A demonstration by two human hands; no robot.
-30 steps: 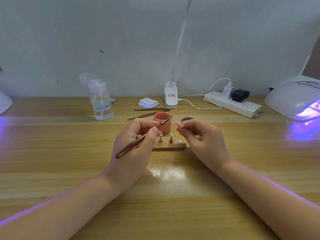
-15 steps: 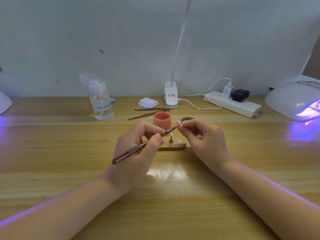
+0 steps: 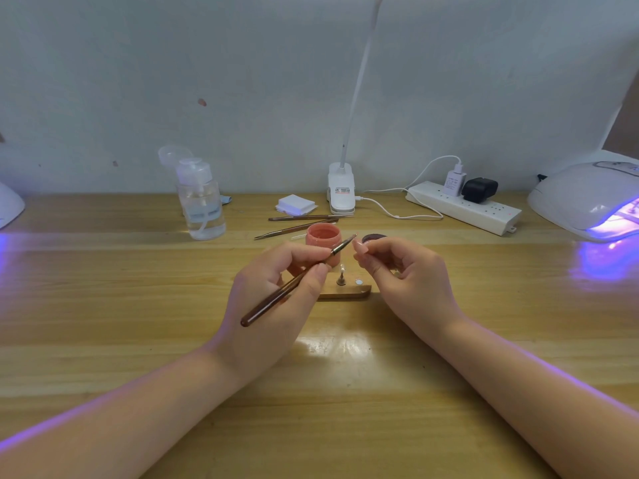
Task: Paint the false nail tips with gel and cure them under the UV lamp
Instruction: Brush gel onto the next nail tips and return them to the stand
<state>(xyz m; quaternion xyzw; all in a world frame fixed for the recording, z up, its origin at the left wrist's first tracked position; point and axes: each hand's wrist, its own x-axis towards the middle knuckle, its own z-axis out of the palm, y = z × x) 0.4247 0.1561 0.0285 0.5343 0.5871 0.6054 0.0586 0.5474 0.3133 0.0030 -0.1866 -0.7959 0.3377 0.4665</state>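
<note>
My left hand [image 3: 276, 299] grips a brown nail brush [image 3: 297, 281], its tip raised toward the right. My right hand [image 3: 411, 278] pinches a small stand carrying a pale pink false nail tip [image 3: 361, 246], held just beside the brush tip. Behind the hands stands an open pink gel pot [image 3: 323, 242], and a dark lid [image 3: 373, 237] lies to its right. A wooden nail holder [image 3: 349, 291] with metal pegs rests on the table between my hands. A white UV lamp [image 3: 584, 198], glowing purple, sits at the far right.
A clear pump bottle [image 3: 200, 202] stands at back left. Two spare brushes [image 3: 297, 224], white pads [image 3: 295, 203], a clip lamp base [image 3: 341, 188] and a power strip [image 3: 463, 207] with cable line the back. Another lamp's edge [image 3: 8, 205] shows at far left.
My left hand drew the brush away from the gel pot and brought its tip up next to the nail tip. The right hand stayed almost still.
</note>
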